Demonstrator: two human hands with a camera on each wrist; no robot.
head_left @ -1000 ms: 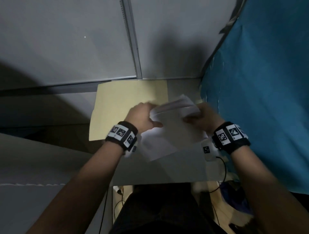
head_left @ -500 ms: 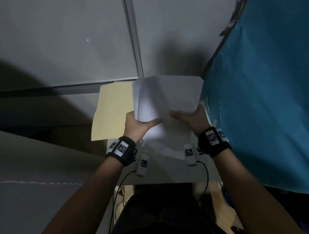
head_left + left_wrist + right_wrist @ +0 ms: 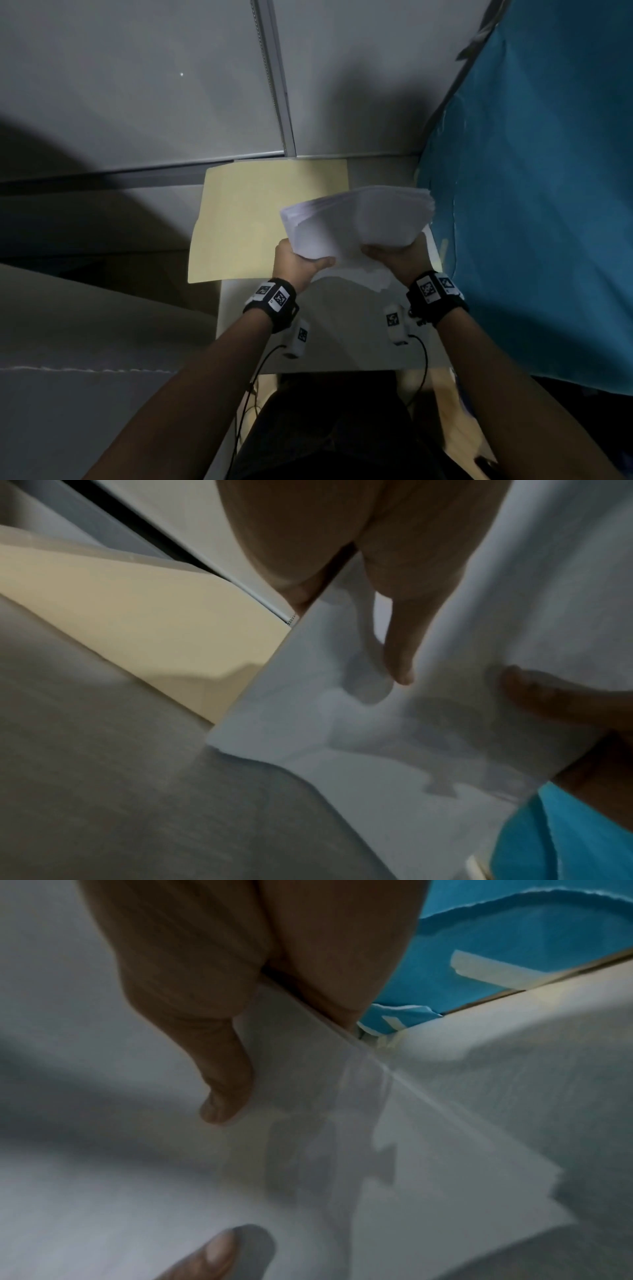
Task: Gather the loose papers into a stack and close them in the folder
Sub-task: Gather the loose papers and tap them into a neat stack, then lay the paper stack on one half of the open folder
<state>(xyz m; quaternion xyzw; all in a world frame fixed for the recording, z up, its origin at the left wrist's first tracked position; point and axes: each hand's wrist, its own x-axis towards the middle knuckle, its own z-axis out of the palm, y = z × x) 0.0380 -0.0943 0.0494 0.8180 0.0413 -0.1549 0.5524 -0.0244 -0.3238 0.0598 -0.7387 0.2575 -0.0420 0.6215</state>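
Note:
A stack of white papers (image 3: pixel 356 226) is held above the small white table (image 3: pixel 342 335), its near edges uneven. My left hand (image 3: pixel 298 262) grips the stack's near left corner, thumb on top. My right hand (image 3: pixel 399 257) grips the near right side. A pale yellow folder (image 3: pixel 246 222) lies open flat on the table behind and left of the stack, its left part hanging past the table edge. The left wrist view shows the thumb (image 3: pixel 400 653) pressing the papers (image 3: pixel 342 723) beside the folder (image 3: pixel 154 620). In the right wrist view the thumb (image 3: pixel 222 1069) pinches the sheets (image 3: pixel 342 1150).
A blue cloth (image 3: pixel 534 205) hangs close on the right of the table. Grey partition walls (image 3: pixel 137 85) stand behind, with a metal joint strip (image 3: pixel 274 78). Cables (image 3: pixel 423 363) run from the wrist cameras down past the table's near edge.
The papers stood upright half a second ago; now they are tipped down toward flat, bent over both hands, and the folder behind shows again. Both hands keep their hold.

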